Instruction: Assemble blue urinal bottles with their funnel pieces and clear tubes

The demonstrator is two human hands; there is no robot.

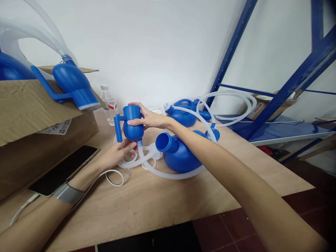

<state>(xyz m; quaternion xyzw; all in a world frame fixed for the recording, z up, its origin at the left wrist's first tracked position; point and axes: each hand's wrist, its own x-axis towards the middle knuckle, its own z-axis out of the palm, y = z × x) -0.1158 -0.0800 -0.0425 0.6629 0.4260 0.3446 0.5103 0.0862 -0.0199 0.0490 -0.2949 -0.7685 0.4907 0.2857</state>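
A blue cup-shaped piece with a side handle (pixel 133 132) stands upright, held above the table. My right hand (pixel 149 118) is wrapped round its upper body from the right. Below it, my left hand (pixel 126 149) has its fingers closed at the joint where a clear hose (pixel 168 175) meets the blue piece's bottom end. Its fingertips are partly hidden behind that joint. Just right of the hands a blue container with an open round mouth (pixel 181 157) lies on the wooden table (pixel 168 206). The hose curves in front of this container.
A cardboard box (pixel 47 105) at the left carries another blue piece (pixel 72 82). Near it are a black phone (pixel 65 169) and a plastic bottle (pixel 109 108). More blue containers (pixel 183 113) and coiled hoses (pixel 236 94) lie behind. A blue metal rack (pixel 278 99) stands right.
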